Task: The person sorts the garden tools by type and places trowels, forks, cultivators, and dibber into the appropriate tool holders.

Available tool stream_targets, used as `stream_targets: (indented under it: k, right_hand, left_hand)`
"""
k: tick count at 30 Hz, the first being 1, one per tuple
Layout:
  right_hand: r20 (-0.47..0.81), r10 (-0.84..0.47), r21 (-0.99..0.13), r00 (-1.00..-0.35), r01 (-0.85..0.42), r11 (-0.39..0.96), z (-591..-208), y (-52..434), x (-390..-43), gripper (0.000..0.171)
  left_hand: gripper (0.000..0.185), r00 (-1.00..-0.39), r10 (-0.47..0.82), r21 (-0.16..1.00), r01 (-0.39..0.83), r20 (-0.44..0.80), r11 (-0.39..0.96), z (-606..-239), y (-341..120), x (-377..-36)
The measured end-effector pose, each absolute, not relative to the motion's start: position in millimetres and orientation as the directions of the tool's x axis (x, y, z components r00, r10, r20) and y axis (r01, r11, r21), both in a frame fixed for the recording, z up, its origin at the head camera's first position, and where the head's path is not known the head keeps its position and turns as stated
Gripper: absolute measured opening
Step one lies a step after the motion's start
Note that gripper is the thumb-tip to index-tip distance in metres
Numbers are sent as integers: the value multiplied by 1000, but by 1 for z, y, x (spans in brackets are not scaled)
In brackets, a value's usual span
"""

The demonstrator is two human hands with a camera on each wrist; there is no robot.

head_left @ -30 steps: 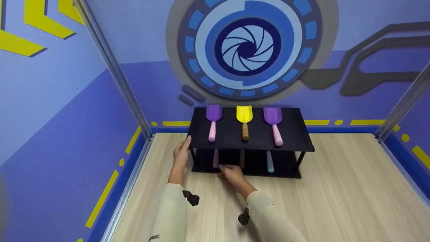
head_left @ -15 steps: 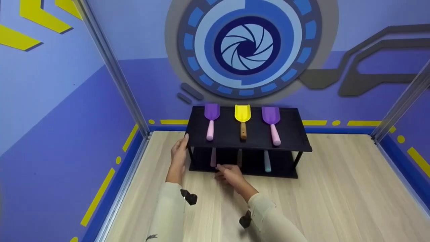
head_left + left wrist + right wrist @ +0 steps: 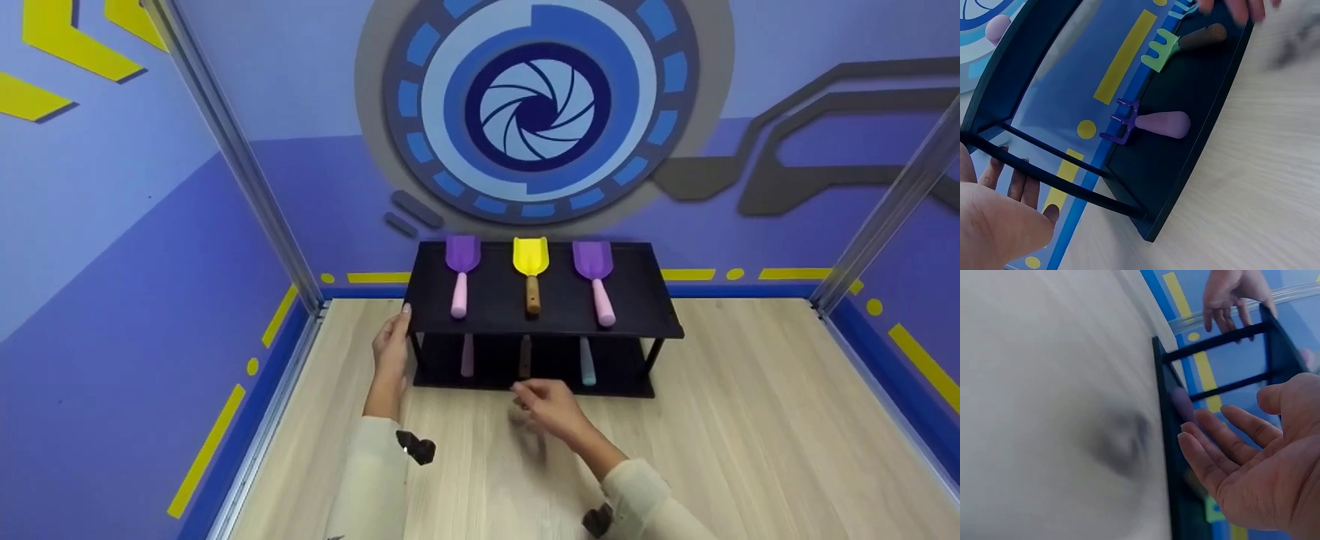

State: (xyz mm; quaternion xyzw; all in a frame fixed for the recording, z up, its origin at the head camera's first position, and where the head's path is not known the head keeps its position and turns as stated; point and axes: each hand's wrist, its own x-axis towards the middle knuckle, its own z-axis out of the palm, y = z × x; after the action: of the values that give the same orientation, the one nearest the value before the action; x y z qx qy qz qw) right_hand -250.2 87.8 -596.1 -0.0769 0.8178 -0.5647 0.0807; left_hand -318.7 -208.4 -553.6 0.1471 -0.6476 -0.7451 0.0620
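A black two-tier shelf (image 3: 495,319) stands by the back wall. On its top lie a purple scoop with a pink handle (image 3: 463,255), a yellow scoop with a brown handle (image 3: 531,256) and another purple scoop (image 3: 593,259). Below are a purple hand rake (image 3: 1162,124), a green rake with a brown handle (image 3: 1202,37) and a light blue rake (image 3: 588,361). My left hand (image 3: 390,349) touches the upper tier's left end, fingers loosely extended. My right hand (image 3: 555,409) hovers before the lower tier's front edge, its fingers relaxed and holding nothing.
Pale wood-look table (image 3: 750,420) extends in front and to both sides. Blue printed panels (image 3: 322,187) with metal corner posts (image 3: 247,165) enclose the back and sides. A dark wrist device (image 3: 416,448) shows at the left cuff, another (image 3: 598,519) at the right.
My right hand has drawn away from the lower pink handle, moving rightward and toward me. The left hand stays at the shelf's left end. The head view has shifted slightly.
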Motion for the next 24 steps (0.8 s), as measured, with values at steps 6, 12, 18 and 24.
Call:
stream_targets:
  k: [6, 12, 18, 24]
  right_hand:
    - [70, -117, -855, -991, -120, 504, -584, 146, -241, 26]
    - [84, 22, -830, -996, -58, 555, -562, 212, -231, 28]
    - [132, 131, -770, -983, -19, 637, -542, 267, -212, 42]
    - [201, 193, -751, -960, -24, 660, -529, 298, -199, 52]
  left_hand:
    - [62, -950, -291, 992, -85, -109, -94, -554, -208, -317]
    - [65, -942, -318, 994, -99, -109, -46, -553, -210, -313]
    - [70, -947, -316, 998, -66, -55, 25, -558, -218, -298]
    - [67, -932, -363, 997, -33, -3, 77, -564, -231, -272]
